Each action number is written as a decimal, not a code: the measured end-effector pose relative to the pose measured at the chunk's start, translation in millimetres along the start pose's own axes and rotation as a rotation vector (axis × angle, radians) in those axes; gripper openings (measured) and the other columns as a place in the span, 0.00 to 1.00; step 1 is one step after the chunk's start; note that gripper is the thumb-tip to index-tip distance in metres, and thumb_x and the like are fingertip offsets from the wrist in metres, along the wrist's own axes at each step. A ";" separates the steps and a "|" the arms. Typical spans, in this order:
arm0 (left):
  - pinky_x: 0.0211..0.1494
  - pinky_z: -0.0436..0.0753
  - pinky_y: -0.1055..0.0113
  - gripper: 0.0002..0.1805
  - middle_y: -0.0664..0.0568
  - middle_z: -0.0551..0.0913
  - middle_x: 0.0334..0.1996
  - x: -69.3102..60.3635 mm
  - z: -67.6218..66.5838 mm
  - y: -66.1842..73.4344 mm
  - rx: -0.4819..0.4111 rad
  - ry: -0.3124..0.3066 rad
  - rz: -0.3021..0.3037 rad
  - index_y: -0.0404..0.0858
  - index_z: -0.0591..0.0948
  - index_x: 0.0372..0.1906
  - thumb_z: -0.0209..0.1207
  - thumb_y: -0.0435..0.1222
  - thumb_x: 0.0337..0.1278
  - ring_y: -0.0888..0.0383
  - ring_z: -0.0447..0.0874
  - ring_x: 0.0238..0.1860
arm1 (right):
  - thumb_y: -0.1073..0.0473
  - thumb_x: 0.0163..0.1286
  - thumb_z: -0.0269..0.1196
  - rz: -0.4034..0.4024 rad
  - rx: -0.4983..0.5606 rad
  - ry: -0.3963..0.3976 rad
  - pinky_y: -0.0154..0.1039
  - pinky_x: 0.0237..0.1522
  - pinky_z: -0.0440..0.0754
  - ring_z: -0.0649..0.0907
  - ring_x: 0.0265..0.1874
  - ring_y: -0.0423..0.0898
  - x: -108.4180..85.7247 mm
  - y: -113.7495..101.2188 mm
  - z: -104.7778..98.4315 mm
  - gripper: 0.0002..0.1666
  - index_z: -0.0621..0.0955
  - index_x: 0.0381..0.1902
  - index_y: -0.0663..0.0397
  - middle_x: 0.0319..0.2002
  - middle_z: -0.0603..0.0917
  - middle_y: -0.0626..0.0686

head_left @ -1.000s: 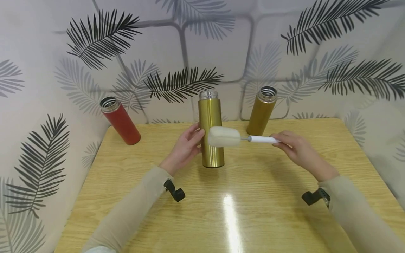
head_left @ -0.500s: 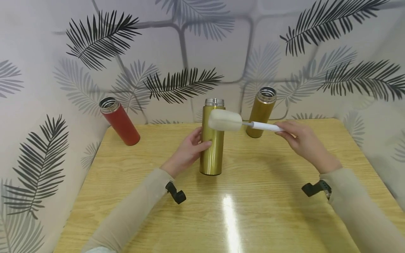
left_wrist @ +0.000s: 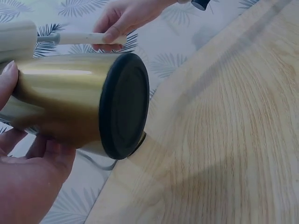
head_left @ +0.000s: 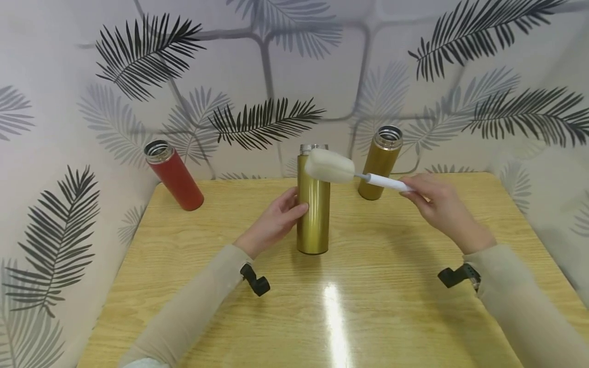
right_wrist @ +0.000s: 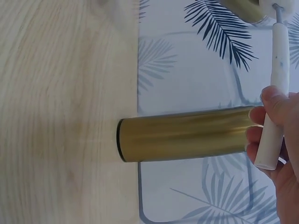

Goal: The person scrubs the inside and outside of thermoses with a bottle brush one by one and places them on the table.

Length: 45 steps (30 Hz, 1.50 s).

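Observation:
My left hand (head_left: pixel 278 220) grips a gold vacuum flask (head_left: pixel 313 220), its thumb across the front. The flask is upright and lidless, with a steel neck; its black base (left_wrist: pixel 125 106) shows in the left wrist view, lifted off the table. My right hand (head_left: pixel 437 207) pinches the white handle (right_wrist: pixel 275 93) of a bottle brush. The brush's cream sponge head (head_left: pixel 330 165) points left and overlaps the upper part of the flask in the head view. Whether sponge and flask touch I cannot tell. The sponge partly covers the flask's neck.
A second gold flask (head_left: pixel 379 163), open at the top, stands at the back of the wooden table (head_left: pixel 221 306), behind the brush handle. At the back left stands an open red flask (head_left: pixel 177 179). A leaf-patterned wall (head_left: pixel 317 76) rises directly behind the table.
The held flask has come down slightly and shifted a little right. The brush has risen from the flask's middle to its upper part, and its head now tilts upward to the left.

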<state>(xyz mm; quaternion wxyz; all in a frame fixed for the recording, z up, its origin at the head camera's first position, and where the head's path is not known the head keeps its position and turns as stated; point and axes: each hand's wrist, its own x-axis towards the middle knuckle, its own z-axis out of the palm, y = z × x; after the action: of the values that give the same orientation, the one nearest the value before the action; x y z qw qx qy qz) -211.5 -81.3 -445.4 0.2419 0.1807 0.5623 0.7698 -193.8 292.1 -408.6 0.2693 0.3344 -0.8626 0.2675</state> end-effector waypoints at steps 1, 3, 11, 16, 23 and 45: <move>0.80 0.61 0.50 0.61 0.33 0.63 0.74 -0.2 -0.6 0.1 0.003 0.003 0.000 0.32 0.54 0.82 0.72 0.56 0.51 0.44 0.66 0.72 | 0.81 0.54 0.73 -0.002 0.004 -0.007 0.32 0.41 0.75 0.83 0.35 0.50 -1.0 0.2 1.2 0.23 0.86 0.50 0.67 0.39 0.89 0.59; 0.79 0.64 0.46 0.59 0.35 0.64 0.75 -0.4 -1.7 0.5 0.008 0.013 -0.004 0.34 0.56 0.82 0.71 0.57 0.52 0.45 0.68 0.72 | 0.81 0.53 0.73 -0.012 0.013 -0.020 0.32 0.42 0.76 0.84 0.36 0.51 -3.3 0.6 3.5 0.25 0.86 0.50 0.67 0.39 0.89 0.58; 0.69 0.74 0.38 0.33 0.42 0.71 0.69 -0.9 -5.3 8.7 0.015 0.064 -0.012 0.35 0.62 0.80 0.56 0.40 0.78 0.49 0.75 0.64 | 0.51 0.79 0.59 -0.066 0.050 -0.077 0.33 0.39 0.78 0.83 0.34 0.47 -20.0 -1.0 10.8 0.21 0.87 0.51 0.64 0.39 0.87 0.54; 0.68 0.75 0.37 0.32 0.38 0.68 0.73 1.1 -7.5 15.2 0.017 0.103 0.006 0.36 0.59 0.81 0.53 0.34 0.80 0.48 0.74 0.65 | 0.40 0.80 0.48 -0.074 0.045 -0.135 0.35 0.36 0.80 0.81 0.34 0.43 -29.8 -4.4 12.6 0.32 0.87 0.50 0.60 0.40 0.87 0.50; 0.65 0.78 0.41 0.31 0.45 0.80 0.59 3.4 -9.3 19.8 -0.044 0.180 0.032 0.42 0.62 0.77 0.58 0.37 0.77 0.53 0.81 0.57 | 0.74 0.57 0.75 -0.087 0.036 -0.184 0.42 0.36 0.84 0.84 0.36 0.44 -40.1 -7.1 17.2 0.22 0.87 0.50 0.60 0.41 0.87 0.50; 0.56 0.82 0.56 0.34 0.51 0.80 0.57 2.8 -0.1 12.7 -0.134 0.083 0.005 0.34 0.57 0.81 0.55 0.33 0.78 0.56 0.80 0.56 | 0.46 0.76 0.56 -0.017 0.060 -0.096 0.28 0.36 0.75 0.80 0.32 0.42 -26.8 4.0 1.3 0.25 0.87 0.51 0.61 0.39 0.87 0.51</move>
<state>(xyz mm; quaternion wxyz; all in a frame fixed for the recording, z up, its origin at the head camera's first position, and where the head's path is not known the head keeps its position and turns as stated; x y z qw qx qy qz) -216.0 -83.0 -433.3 0.2282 0.1335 0.5188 0.8130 -180.2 305.4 -428.0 0.2196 0.3623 -0.8632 0.2744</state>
